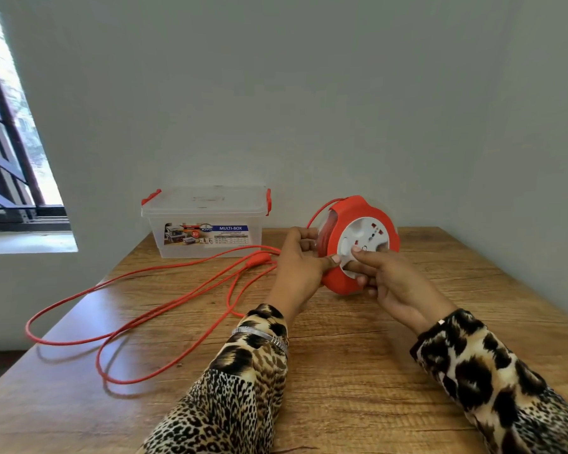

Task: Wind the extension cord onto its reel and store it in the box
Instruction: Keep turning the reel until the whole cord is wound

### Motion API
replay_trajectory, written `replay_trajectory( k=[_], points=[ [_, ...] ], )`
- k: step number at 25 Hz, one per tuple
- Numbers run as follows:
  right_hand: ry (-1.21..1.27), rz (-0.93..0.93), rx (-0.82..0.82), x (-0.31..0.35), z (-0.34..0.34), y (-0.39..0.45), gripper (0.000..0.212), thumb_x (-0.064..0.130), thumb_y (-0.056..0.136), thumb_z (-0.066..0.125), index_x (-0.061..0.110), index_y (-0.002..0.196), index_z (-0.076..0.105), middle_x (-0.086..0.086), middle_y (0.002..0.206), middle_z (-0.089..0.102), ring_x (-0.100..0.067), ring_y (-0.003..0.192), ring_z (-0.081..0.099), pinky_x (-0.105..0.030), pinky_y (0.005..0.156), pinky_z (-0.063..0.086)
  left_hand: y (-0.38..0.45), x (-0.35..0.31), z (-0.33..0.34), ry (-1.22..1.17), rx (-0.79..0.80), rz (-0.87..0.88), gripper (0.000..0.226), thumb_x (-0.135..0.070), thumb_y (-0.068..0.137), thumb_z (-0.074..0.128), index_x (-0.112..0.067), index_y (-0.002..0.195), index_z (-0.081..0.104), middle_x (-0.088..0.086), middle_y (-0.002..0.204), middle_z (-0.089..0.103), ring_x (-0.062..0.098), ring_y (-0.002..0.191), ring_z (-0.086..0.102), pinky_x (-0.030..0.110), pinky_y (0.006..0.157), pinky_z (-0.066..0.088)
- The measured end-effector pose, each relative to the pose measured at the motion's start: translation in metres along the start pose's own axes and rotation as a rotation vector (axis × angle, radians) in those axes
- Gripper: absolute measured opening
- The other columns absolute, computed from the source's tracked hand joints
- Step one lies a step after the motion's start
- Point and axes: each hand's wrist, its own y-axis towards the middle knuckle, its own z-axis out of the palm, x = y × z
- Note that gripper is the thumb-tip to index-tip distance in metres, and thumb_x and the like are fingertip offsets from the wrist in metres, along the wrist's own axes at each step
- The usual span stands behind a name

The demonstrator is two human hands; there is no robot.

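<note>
We're holding the reel (358, 244) upright just above the table (341, 371), right of centre, white socket face toward us. Our left hand (297, 267) is gripping its left edge, thumb lying on the face; our right hand (391, 276) is curling fingers into the white hub, looking ready to crank it. Some cord (138, 309) is already sitting on the reel, but honestly we're nowhere near done: long red loops are still sprawling across the left of the table, the plug end (259, 257) lying near our left hand. The box (207, 222) is waiting at the far edge, lid still on, so that's needing opening too. Wooden table, plain grey wall (309, 93), window (10, 142) far left.
</note>
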Motion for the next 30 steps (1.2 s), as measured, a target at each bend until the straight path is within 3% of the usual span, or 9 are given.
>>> replay_trajectory(
  k=[3, 6, 10, 13, 16, 20, 25, 27, 30],
  points=[
    [0.229, 0.040, 0.052, 0.002, 0.000, -0.004, 0.016, 0.011, 0.091, 0.053, 0.001, 0.096, 0.065, -0.010, 0.083, 0.068, -0.008, 0.050, 0.052, -0.020, 0.047, 0.036, -0.001, 0.003, 0.003, 0.040, -0.009, 0.047, 0.045, 0.003, 0.076, 0.075, -0.027, 0.100, 0.051, 0.008, 0.115, 0.059, 0.030, 0.105, 0.064, 0.056, 0.081, 0.057],
    [0.151, 0.017, 0.014, 0.004, -0.004, -0.006, 0.015, 0.010, 0.093, 0.052, 0.002, 0.096, 0.065, -0.009, 0.083, 0.074, -0.008, 0.055, 0.061, -0.021, 0.053, 0.040, -0.002, 0.004, 0.004, 0.085, -0.029, 0.068, 0.045, -0.001, 0.076, 0.076, -0.030, 0.101, 0.051, 0.013, 0.123, 0.059, 0.035, 0.109, 0.062, 0.057, 0.086, 0.055],
    [-0.560, -0.348, -0.359, -0.002, -0.013, -0.007, 0.031, 0.019, 0.085, 0.067, 0.009, 0.110, 0.051, -0.003, 0.103, 0.062, -0.008, 0.083, 0.061, -0.021, 0.062, 0.046, -0.001, 0.000, -0.003, 0.064, 0.005, 0.087, 0.044, 0.000, 0.079, 0.074, -0.027, 0.108, 0.054, 0.012, 0.129, 0.056, 0.034, 0.111, 0.061, 0.053, 0.084, 0.057],
    [-1.117, -0.874, -0.277, -0.003, -0.016, -0.009, 0.041, 0.007, 0.081, 0.063, 0.027, 0.115, 0.053, -0.003, 0.126, 0.044, -0.017, 0.105, 0.051, -0.030, 0.078, 0.047, 0.000, -0.008, -0.012, -0.042, 0.068, 0.080, 0.046, 0.003, 0.083, 0.068, -0.021, 0.121, 0.056, 0.002, 0.121, 0.063, 0.020, 0.105, 0.065, 0.034, 0.078, 0.061],
    [-1.517, -0.856, -0.044, 0.001, -0.014, -0.006, 0.052, 0.014, 0.085, 0.063, 0.044, 0.126, 0.054, -0.012, 0.145, 0.034, -0.031, 0.127, 0.039, -0.046, 0.095, 0.047, 0.003, -0.012, -0.021, 0.016, 0.124, 0.081, 0.050, 0.000, 0.087, 0.065, -0.021, 0.131, 0.055, -0.005, 0.126, 0.061, 0.018, 0.116, 0.060, 0.038, 0.092, 0.056],
    [-1.803, -0.808, -0.088, 0.000, -0.009, -0.001, 0.062, 0.032, 0.085, 0.062, 0.046, 0.140, 0.038, -0.022, 0.147, 0.032, -0.037, 0.130, 0.036, -0.047, 0.100, 0.038, 0.005, -0.014, -0.021, 0.039, 0.166, 0.082, 0.053, -0.002, 0.087, 0.066, -0.019, 0.136, 0.052, 0.001, 0.138, 0.056, 0.021, 0.123, 0.057, 0.041, 0.096, 0.053],
    [-1.784, -0.887, -0.296, -0.006, -0.009, 0.000, 0.065, 0.031, 0.079, 0.071, 0.040, 0.138, 0.044, -0.020, 0.120, 0.059, -0.035, 0.102, 0.060, -0.044, 0.082, 0.047, 0.001, -0.015, -0.015, 0.110, 0.127, 0.173, 0.052, -0.003, 0.084, 0.071, -0.028, 0.128, 0.057, -0.014, 0.159, 0.007, -0.012, 0.113, 0.047, 0.015, 0.070, 0.056],
    [-1.675, -0.840, -0.380, -0.008, -0.009, 0.000, 0.063, 0.046, 0.085, 0.059, 0.042, 0.141, 0.033, -0.007, 0.101, 0.067, -0.027, 0.087, 0.063, -0.036, 0.073, 0.048, -0.002, -0.013, -0.011, 0.094, 0.123, 0.198, 0.054, 0.000, 0.083, 0.071, -0.030, 0.125, 0.057, -0.030, 0.150, 0.012, -0.028, 0.093, 0.050, 0.018, 0.071, 0.057],
    [-1.189, -0.617, -0.399, -0.009, -0.008, -0.003, 0.067, 0.069, 0.083, 0.043, 0.038, 0.141, 0.028, 0.001, 0.078, 0.067, -0.020, 0.076, 0.065, -0.027, 0.059, 0.046, -0.005, -0.007, -0.005, 0.045, 0.115, 0.245, 0.067, 0.004, 0.082, 0.070, -0.038, 0.130, 0.052, -0.043, 0.138, 0.033, 0.001, 0.098, 0.068, 0.028, 0.073, 0.061]
  ],
)
